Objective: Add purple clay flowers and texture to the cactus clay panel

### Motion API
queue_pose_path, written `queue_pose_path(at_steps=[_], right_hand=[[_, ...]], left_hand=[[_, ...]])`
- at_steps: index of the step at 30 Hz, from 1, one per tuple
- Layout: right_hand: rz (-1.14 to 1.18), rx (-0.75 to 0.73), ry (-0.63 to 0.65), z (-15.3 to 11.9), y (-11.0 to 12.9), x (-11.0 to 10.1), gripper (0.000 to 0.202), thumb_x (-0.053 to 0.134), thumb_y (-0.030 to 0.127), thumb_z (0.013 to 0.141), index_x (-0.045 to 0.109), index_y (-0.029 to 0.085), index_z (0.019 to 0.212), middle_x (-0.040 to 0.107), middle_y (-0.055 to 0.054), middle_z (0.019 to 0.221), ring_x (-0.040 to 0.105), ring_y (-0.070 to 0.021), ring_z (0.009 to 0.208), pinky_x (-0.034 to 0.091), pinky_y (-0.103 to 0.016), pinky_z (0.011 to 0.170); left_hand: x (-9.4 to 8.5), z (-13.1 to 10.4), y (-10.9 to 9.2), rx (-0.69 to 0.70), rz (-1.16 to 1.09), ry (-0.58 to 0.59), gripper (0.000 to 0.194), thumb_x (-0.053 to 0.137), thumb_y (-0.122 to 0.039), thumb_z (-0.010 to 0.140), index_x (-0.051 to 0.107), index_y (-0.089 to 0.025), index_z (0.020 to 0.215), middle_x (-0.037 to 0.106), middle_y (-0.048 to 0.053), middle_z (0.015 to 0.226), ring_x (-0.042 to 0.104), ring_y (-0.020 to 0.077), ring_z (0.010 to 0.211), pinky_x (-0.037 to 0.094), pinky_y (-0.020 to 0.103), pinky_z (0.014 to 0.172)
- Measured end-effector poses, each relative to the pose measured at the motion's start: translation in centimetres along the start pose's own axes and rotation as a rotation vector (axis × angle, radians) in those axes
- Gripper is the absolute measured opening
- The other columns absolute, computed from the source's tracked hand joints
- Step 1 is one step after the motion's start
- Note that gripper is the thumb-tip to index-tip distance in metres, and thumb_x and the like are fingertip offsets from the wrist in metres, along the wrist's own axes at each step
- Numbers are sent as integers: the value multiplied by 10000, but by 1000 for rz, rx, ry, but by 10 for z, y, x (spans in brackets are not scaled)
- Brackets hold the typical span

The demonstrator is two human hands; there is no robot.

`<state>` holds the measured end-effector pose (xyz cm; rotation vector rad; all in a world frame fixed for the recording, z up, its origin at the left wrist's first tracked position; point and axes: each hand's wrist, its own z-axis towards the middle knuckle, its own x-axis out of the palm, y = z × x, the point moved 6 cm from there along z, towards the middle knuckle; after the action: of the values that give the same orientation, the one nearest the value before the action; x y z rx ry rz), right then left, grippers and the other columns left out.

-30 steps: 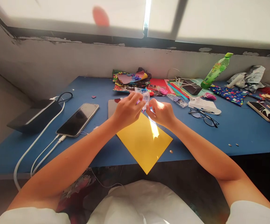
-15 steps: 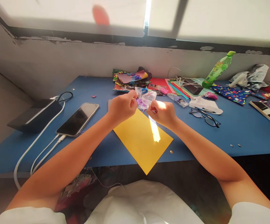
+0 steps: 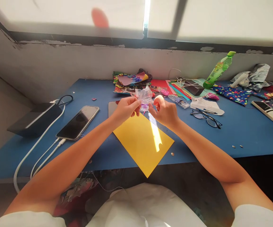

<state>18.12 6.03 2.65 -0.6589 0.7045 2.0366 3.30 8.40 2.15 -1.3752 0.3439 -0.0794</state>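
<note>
My left hand (image 3: 127,107) pinches a small clear plastic bag (image 3: 145,94) between thumb and fingers, raised over the far corner of a yellow paper sheet (image 3: 143,143). Something purple shows through the lower part of the bag. On the bag's right side, my right hand (image 3: 166,111) is curled, its thumb and bent forefinger at the plastic edge. Its exact hold is partly hidden by the fingers. The yellow sheet lies turned like a diamond, one corner jutting past the table's front edge, with a bright sunlit patch on it.
On the left are a phone (image 3: 78,122) with white cables and a black box-shaped device (image 3: 36,118). Eyeglasses (image 3: 206,118), a tilted green bottle (image 3: 218,71), a patterned pouch (image 3: 230,94) and another phone (image 3: 270,111) lie right. Colourful craft packets (image 3: 133,82) pile up behind.
Both hands were tight fists beside the bag. Now the left fingers have loosened into a pinch, the right forefinger has lifted, and the bag stands more upright between them.
</note>
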Motion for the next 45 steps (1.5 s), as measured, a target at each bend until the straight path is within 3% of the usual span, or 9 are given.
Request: queue_pose_path(at_steps=[9,13,18,21,26,29,34,38,45], right_hand=[[994,445,233,3,-8,19,389,545,583,847,505,202,776,312,95,520,273,-54,423,219,-212,412],[1128,497,230,2,-6,18,398,717,532,729,518,186,728,301,101,514,248,-34,446,171,-196,412],[1207,457,326,1,3,20,501,769,599,626,506,178,700,340,101,517,248,-23,441,162,-201,412],[1210,418,388,1,8,21,514,773,603,622,477,193,716,346,109,521,242,-25,433,170,-203,412],[860,283,283,2,3,17,543,521,701,792,336,226,604,269,91,494,238,-55,449,207,-225,442],[674,242,179,0,-2,12,541,508,605,839,295,215,531,246,73,479,237,-67,483,178,-244,486],[396,166,73,1,-2,3,283,499,343,857,453,197,619,375,62,495,307,-77,488,213,-249,515],[24,37,-11,2,2,-5,335,434,323,892,453,195,582,433,34,500,343,-87,476,218,-248,504],[-295,-222,-176,0,11,-17,343,357,307,950,607,165,761,584,-14,576,429,-97,462,215,-246,474]], left_hand=[[11,-5,1,-91,-144,169,292,513,-206,827,515,-155,540,523,1,493,525,77,427,268,187,385],[18,-9,1,-111,-23,289,266,521,-242,845,550,-145,599,555,17,557,553,88,480,300,177,400],[13,-6,1,3,-48,209,340,536,-430,859,544,-161,652,545,9,588,535,92,495,292,187,400],[15,-5,1,84,-15,250,418,554,-515,834,534,-164,607,509,3,537,503,94,458,276,206,393],[17,-5,0,184,9,226,477,537,-565,828,530,-169,561,496,9,505,472,95,437,270,224,396],[18,-6,-1,221,41,199,456,496,-523,859,525,-176,565,499,9,508,468,96,452,277,227,410],[17,-7,-4,290,214,166,416,425,-414,900,505,-183,563,517,8,503,469,95,471,302,224,446],[16,-8,-9,344,276,125,399,425,-364,901,492,-187,549,484,-12,448,445,91,465,323,227,483],[11,-10,-5,132,-19,56,181,624,-334,796,618,-174,710,588,-12,568,508,81,487,303,217,446]])
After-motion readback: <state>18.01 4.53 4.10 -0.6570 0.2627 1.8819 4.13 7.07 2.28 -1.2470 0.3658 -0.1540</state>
